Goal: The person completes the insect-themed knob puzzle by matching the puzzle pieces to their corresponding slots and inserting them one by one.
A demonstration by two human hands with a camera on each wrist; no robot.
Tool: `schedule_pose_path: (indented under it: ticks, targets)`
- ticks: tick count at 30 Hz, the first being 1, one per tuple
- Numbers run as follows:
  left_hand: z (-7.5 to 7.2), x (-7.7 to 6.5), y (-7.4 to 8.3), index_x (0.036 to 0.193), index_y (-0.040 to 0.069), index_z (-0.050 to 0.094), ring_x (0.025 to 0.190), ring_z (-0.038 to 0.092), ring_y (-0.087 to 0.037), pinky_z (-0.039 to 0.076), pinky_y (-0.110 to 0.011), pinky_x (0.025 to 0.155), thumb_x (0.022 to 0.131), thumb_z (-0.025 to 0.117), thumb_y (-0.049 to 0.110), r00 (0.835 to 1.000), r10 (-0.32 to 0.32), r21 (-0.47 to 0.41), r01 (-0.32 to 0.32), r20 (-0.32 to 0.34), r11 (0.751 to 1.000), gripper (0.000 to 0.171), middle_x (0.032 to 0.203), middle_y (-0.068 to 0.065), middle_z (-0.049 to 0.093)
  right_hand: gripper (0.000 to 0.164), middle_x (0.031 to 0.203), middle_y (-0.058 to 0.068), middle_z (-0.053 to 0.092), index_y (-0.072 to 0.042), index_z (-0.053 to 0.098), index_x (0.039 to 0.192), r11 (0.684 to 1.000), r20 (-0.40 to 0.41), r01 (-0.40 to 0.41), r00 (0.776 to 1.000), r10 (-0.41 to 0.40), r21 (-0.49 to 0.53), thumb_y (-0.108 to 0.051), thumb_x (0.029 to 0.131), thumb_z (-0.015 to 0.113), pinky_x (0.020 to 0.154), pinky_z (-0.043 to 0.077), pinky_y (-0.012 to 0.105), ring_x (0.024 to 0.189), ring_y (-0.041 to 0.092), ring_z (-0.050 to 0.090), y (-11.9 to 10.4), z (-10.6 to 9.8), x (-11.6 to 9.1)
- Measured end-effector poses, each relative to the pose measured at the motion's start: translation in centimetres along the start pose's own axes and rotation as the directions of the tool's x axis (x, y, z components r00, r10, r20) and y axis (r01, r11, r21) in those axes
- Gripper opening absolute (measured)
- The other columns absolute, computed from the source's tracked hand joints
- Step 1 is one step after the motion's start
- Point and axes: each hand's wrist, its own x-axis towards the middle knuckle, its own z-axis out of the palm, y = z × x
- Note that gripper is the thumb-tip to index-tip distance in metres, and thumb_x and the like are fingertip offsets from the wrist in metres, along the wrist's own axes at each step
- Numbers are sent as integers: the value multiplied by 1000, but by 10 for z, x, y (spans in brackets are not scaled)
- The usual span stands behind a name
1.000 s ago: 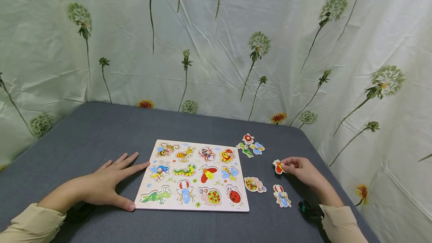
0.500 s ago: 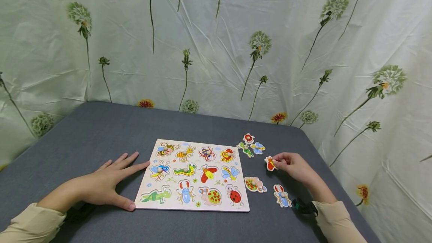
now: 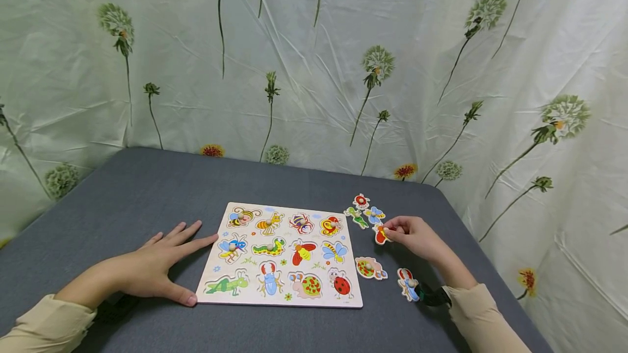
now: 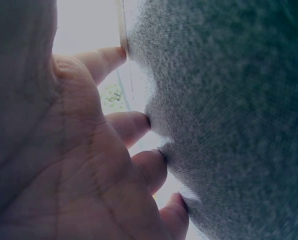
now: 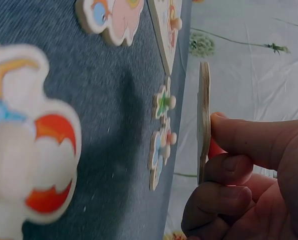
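My left hand (image 3: 147, 268) lies spread with straight fingers at the left side of a wooden insect puzzle board (image 3: 255, 299). Its thumb and index fingertip touch the board's edge; the left wrist view shows fingertips on the cloth. Between thumb and fingers, my right hand (image 3: 416, 237) pinches a red-and-yellow winged insect puzzle piece (image 3: 380, 235) right of the board. The right wrist view has this piece (image 5: 204, 115) edge-on, raised off the table, its picture side hidden. Knobbed pieces fill the board's top row and two middle-row places; the remaining places show printed insects.
A snail piece (image 3: 368, 267) and a stag beetle piece (image 3: 408, 282) lie right of the board, the beetle partly behind the right wristband (image 3: 432, 295). Farther back are a ladybug piece (image 3: 361, 201), a green grasshopper piece (image 3: 357, 218) and a blue-winged piece (image 3: 375, 215).
My right hand has moved left and slightly away from me, carrying the red-and-yellow insect piece nearer the board. The wristband now covers part of the stag beetle. The left hand stays put.
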Motion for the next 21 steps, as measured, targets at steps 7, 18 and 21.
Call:
schedule_pose_path:
  ticks: [7, 18, 21]
  targets:
    - [-1, 0, 1, 170, 29, 35, 158, 5, -67, 5, -89, 113, 74, 89, 69, 1000, -4, -2, 4, 6, 1000, 117, 177, -31, 12, 25, 76, 1, 57, 4, 73, 118, 1000, 13, 3, 1000, -3, 1, -17, 105, 70, 63, 37, 26, 71, 11, 47, -10, 9, 11]
    - [-1, 0, 1, 170, 29, 35, 158, 5, -67, 4, -89, 114, 73, 89, 68, 1000, 0, -8, 0, 3, 1000, 118, 177, -31, 12, 21, 72, 3, 56, 2, 73, 114, 999, 36, 41, 999, -40, -6, -16, 105, 69, 59, 35, 25, 64, 10, 41, -28, 23, 22]
    - [0, 0, 1, 170, 29, 35, 158, 5, -67, 5, -89, 114, 73, 89, 68, 1000, -2, -4, 2, 3, 1000, 118, 177, -31, 12, 20, 72, 3, 56, 1, 73, 113, 999, 44, 41, 998, -41, 0, -16, 105, 69, 60, 36, 25, 64, 11, 42, -32, 28, 25]
